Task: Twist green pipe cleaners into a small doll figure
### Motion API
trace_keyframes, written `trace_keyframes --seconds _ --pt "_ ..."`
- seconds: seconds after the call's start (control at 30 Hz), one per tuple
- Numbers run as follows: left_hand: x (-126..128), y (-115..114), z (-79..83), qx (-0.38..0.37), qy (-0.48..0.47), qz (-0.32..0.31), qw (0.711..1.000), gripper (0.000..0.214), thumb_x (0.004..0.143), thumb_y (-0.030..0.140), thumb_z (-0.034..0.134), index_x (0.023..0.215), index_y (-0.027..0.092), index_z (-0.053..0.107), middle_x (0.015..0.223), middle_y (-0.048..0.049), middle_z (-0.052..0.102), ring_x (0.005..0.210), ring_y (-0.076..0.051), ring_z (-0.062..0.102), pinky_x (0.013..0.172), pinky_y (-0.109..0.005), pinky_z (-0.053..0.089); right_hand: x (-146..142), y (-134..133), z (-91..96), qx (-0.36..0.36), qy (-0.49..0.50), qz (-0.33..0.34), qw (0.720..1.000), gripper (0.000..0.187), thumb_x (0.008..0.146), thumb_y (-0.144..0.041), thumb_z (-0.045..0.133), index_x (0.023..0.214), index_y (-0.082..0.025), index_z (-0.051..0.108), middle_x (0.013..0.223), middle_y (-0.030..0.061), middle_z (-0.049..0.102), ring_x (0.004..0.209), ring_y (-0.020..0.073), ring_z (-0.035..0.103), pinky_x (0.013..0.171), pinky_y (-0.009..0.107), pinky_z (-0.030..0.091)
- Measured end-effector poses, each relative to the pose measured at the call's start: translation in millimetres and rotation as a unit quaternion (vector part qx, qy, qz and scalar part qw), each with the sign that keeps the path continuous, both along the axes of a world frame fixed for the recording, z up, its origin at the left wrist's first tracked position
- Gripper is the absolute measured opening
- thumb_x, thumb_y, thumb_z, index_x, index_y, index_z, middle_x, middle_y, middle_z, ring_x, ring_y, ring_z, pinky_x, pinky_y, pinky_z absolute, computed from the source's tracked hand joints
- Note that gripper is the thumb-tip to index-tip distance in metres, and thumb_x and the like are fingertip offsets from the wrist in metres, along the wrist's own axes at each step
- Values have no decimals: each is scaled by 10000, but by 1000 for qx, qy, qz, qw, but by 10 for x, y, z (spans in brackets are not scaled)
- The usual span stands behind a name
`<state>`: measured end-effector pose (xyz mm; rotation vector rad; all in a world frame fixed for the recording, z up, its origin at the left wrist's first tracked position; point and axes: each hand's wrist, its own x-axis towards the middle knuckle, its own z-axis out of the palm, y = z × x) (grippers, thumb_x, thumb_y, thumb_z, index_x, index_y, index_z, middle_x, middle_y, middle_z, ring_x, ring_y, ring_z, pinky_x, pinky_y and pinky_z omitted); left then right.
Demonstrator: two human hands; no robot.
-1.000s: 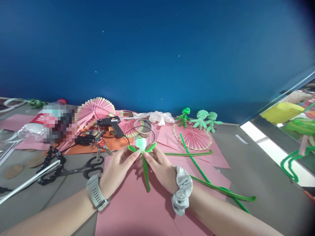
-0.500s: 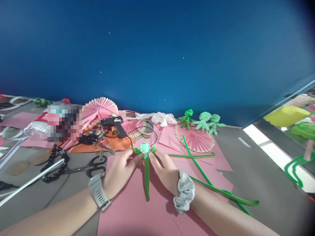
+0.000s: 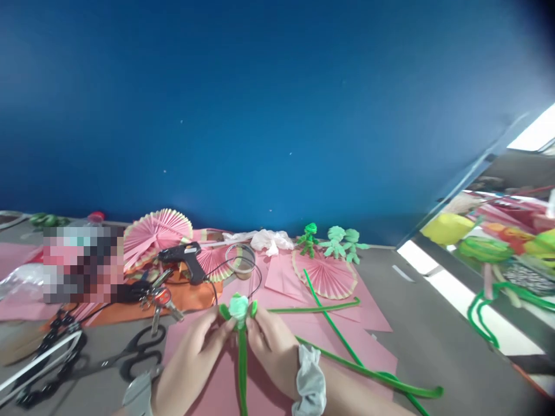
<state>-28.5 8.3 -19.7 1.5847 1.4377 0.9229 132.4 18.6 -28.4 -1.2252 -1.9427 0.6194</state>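
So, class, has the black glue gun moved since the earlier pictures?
No: relative to the blue wall and leftmost pink fan, the glue gun keeps its place; only the view has shifted.

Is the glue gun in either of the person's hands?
No: the glue gun lies farther back, while the left hand and right hand both hold the green figure.

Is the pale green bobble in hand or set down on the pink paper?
In hand: the left hand and right hand pinch the pale green bobble near its base, one from each side.
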Motion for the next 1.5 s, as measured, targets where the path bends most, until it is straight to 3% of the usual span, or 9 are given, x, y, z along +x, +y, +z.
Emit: trace_keyframes --seconds 0.13,0.3,0.5,0.6,0.73,0.93,1.13,1.33,1.5 --pt "-16 27 -40 -15 8 24 1000 300 784 404 545 1003 216 625 1056 -78 666 1018 -252 589 824 -280 485 -17 -12 -20 -19 8 -8 1000 153 881 -206 382 920 -230 527 738 40 607 694 207 584 606 282 405" --pt "2 35 -1 -10 9 -15 1000 284 845 391 456 999 223 625 1026 -68 670 974 -231 600 782 -262 487 3 -8 6 -58 15 19 998 205 915 -271 352 1013 -234 528 857 53 632 804 221 594 689 311 422" --pt "1 12 3 -3 -7 -11 1000 261 846 350 469 1039 225 591 1069 -55 637 1048 -222 545 887 -267 420 -5 10 -37 -82 87 46 992 219 909 -300 385 1060 -238 531 893 42 613 878 211 566 786 325 407" --pt "17 -25 28 -3 -41 -34 999 237 865 323 429 1041 237 562 1061 -34 619 1077 -208 511 896 -255 411 -40 43 -52 -132 173 41 975 198 910 -344 385 854 -222 531 697 -5 535 680 152 529 668 278 425" --pt "62 -37 92 -25 -49 -77 995 145 866 316 442 935 237 541 878 -1 604 849 -167 564 767 -232 448 -63 93 -27 -177 230 37 956 282 902 -398 381 691 -218 433 557 -46 381 488 112 388 484 245 373" --pt "74 24 109 -40 -101 -95 990 156 864 301 448 875 199 566 784 -13 625 732 -162 580 678 -240 454 -65 80 15 -188 249 45 949 194 864 -396 453 797 -220 495 669 -6 479 617 144 480 576 269 428" --pt "70 45 102 -77 -205 -112 969 137 834 250 493 951 189 532 834 -35 670 746 -179 629 698 -278 489 -73 121 -1 -234 219 68 945 162 838 -354 501 854 -193 489 658 -32 477 510 98 459 468 226 393" --pt "74 11 99 -77 -159 -95 980 108 837 289 482 908 213 513 721 10 647 597 -157 609 551 -236 451 -44 134 32 -248 220 80 940 133 822 -304 506 809 -175 536 661 -24 500 545 99 458 476 210 385" --pt "90 -19 120 -64 -146 -102 982 176 867 332 418 950 215 520 769 -22 661 676 -186 630 617 -270 476 -43 153 30 -263 245 91 929 143 827 -310 496 856 -173 523 643 -36 482 492 80 420 457 209 377"
